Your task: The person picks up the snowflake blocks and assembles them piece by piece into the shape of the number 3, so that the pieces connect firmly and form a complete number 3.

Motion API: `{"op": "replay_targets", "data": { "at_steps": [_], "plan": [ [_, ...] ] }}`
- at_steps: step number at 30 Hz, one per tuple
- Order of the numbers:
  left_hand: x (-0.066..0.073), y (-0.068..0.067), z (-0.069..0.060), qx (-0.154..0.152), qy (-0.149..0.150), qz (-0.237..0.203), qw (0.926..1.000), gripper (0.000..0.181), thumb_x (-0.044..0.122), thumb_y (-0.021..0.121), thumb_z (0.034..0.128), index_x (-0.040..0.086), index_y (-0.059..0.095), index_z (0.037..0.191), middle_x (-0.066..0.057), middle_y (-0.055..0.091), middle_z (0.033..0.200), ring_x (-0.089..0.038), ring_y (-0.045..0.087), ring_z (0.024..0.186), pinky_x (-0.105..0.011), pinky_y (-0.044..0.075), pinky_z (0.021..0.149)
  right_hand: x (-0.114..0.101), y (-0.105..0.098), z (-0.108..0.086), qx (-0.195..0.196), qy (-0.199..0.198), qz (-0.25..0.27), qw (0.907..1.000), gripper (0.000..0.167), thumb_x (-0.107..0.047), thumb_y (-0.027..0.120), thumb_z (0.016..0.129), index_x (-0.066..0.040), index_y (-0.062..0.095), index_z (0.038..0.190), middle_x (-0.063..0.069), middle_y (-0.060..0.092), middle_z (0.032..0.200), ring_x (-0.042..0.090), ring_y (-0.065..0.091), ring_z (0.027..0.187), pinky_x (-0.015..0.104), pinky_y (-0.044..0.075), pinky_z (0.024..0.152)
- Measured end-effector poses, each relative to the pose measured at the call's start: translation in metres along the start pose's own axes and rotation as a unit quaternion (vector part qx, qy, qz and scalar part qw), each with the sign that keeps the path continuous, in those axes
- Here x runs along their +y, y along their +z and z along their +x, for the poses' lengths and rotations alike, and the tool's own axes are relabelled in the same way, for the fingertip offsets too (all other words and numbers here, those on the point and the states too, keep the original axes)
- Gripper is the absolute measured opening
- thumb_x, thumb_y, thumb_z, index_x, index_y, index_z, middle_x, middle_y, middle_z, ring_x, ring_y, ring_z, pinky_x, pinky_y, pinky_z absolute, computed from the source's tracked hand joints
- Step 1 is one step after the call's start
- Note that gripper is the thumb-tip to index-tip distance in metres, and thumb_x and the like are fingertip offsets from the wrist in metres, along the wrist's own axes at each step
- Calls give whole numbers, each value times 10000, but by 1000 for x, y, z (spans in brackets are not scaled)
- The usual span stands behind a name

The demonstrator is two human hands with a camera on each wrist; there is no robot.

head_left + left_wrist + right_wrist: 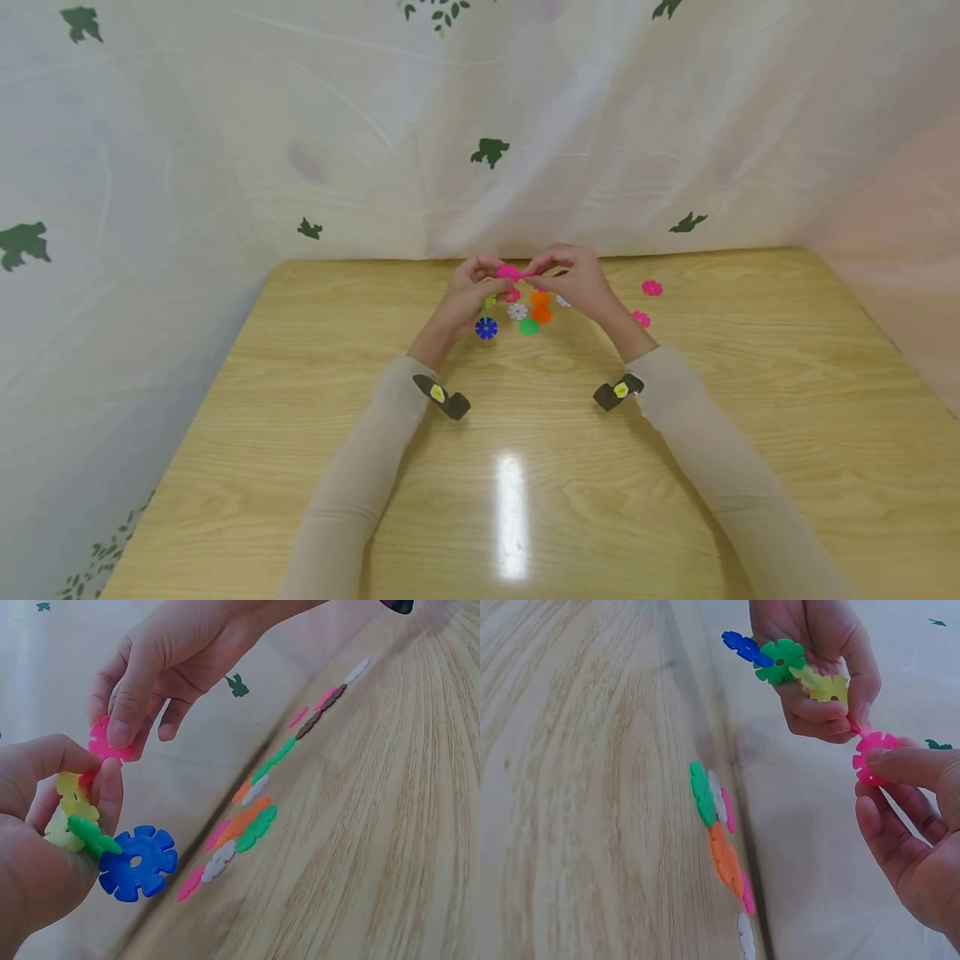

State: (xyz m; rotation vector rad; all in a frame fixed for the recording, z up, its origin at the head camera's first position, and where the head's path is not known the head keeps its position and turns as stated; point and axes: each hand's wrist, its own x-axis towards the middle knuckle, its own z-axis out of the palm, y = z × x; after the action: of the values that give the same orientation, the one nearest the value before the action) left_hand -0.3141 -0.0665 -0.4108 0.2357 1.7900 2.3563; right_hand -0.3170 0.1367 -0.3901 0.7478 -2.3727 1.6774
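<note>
Presently: your left hand point(467, 296), gripping a disc chain point(791, 652); your right hand point(581, 279), pinching a pink disc point(866, 769) at its right end, table's point(540, 400) far side. Risk: crooked pressure might pop joints apart.

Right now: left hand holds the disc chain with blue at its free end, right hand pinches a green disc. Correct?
Not quite: the right hand pinches a pink disc, not green, per the right wrist view. Left hand does hold the chain, blue disc at its free end.
</note>
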Motion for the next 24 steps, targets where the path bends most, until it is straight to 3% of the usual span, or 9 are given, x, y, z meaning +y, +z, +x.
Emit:
{"op": "replay_targets", "data": {
  "at_steps": [6, 14, 24],
  "plan": [
    [1, 0, 0, -11, -50, -201, 9998, 268, -151, 610, 909, 91, 569, 1015, -57, 609, 966, -193, 679, 711, -256, 616, 717, 1, 1, 0, 59, -59, 32, 10000, 63, -37, 811, 852, 1, 787, 897, -32, 711, 846, 104, 653, 795, 210, 607, 683],
    [1, 0, 1, 74, -54, -204, 9997, 275, -145, 613, 914, 118, 576, 988, -42, 620, 953, -163, 656, 722, -207, 583, 674, 2, 2, 0, 118, -189, 130, 9997, 64, -41, 811, 853, 7, 791, 891, 50, 708, 848, 110, 650, 767, 209, 603, 676],
    [2, 3, -2, 139, 5, -117, 9998, 274, -130, 622, 922, 136, 576, 974, -40, 634, 949, -193, 670, 760, -235, 604, 711, -2, 7, -1, 184, -196, 191, 9995, 78, 6, 791, 855, 60, 775, 909, 229, 685, 904, 138, 645, 780, 171, 591, 703]
  ]
}}
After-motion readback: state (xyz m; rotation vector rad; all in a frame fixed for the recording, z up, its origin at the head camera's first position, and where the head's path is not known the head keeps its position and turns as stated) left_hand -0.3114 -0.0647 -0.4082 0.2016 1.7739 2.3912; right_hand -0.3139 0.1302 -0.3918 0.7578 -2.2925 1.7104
